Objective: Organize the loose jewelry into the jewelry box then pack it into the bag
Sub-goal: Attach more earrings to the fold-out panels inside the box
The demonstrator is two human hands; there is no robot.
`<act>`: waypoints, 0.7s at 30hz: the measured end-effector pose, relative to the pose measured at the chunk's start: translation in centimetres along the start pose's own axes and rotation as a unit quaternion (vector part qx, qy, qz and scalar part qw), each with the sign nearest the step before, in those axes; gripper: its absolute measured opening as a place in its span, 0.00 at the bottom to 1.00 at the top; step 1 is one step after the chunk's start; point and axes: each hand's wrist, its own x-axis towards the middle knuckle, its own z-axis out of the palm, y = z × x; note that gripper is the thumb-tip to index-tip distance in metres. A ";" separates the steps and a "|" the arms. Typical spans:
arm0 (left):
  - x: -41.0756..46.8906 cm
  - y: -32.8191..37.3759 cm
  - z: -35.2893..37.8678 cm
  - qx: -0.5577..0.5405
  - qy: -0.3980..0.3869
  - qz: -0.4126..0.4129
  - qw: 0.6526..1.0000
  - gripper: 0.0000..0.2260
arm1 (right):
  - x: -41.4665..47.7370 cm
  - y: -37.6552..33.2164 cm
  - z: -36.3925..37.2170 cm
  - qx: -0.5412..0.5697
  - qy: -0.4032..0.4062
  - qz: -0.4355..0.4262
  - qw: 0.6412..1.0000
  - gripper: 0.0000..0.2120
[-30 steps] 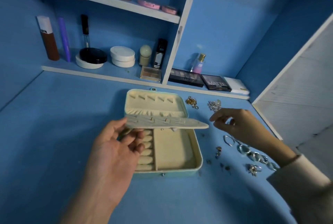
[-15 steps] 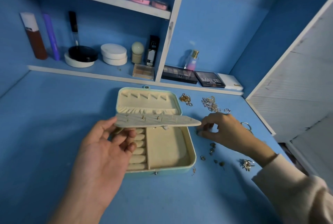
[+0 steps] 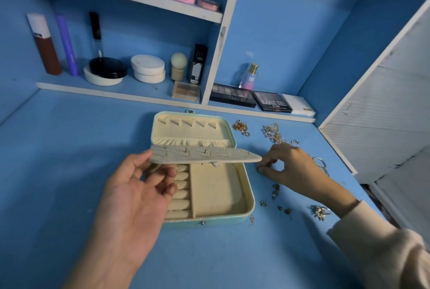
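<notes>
The teal jewelry box (image 3: 246, 215) lies open on the blue table, cream lining showing. My left hand (image 3: 135, 195) holds its earring panel (image 3: 204, 157) lifted, thumb on top and fingers beneath; a few gold studs sit in the panel. Just right of the box, my right hand (image 3: 290, 165) pinches a small earring (image 3: 259, 169) at the table surface. Loose pieces lie to the right: a gold chain (image 3: 240, 127), a silver chain pile (image 3: 273, 134), small earrings (image 3: 275, 192), a ring cluster (image 3: 320, 212) and silver hoops (image 3: 322, 164). No bag is in view.
Shelves behind the box carry cosmetics: bottles (image 3: 45, 44), round compacts (image 3: 147, 67), a perfume bottle (image 3: 249, 77) and eyeshadow palettes (image 3: 272, 101). A white slatted panel (image 3: 384, 112) borders the table on the right.
My right hand has come down and left from near the chains to the table beside the box, closing its fingertips on a small piece. My left hand keeps the panel lifted.
</notes>
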 end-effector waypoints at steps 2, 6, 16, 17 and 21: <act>0.0 0.0 0.0 -0.001 -0.002 0.001 1.000 0.10 | -0.1 0.2 0.0 -0.009 0.005 -0.015 1.000 0.02; 0.0 0.0 0.1 -0.003 -0.001 -0.001 1.000 0.11 | -0.5 0.6 0.1 -0.032 0.026 -0.054 0.998 0.04; -0.1 0.0 0.1 -0.009 -0.002 -0.001 1.000 0.10 | -1.0 0.8 0.0 -0.030 0.036 -0.036 0.998 0.05; -0.1 0.0 0.1 -0.009 -0.002 -0.001 1.000 0.10 | -1.0 0.7 -0.1 -0.028 0.037 -0.033 0.998 0.04; -0.1 0.0 0.1 -0.010 0.001 -0.001 1.000 0.11 | -1.0 0.5 0.0 -0.040 0.033 -0.027 0.998 0.02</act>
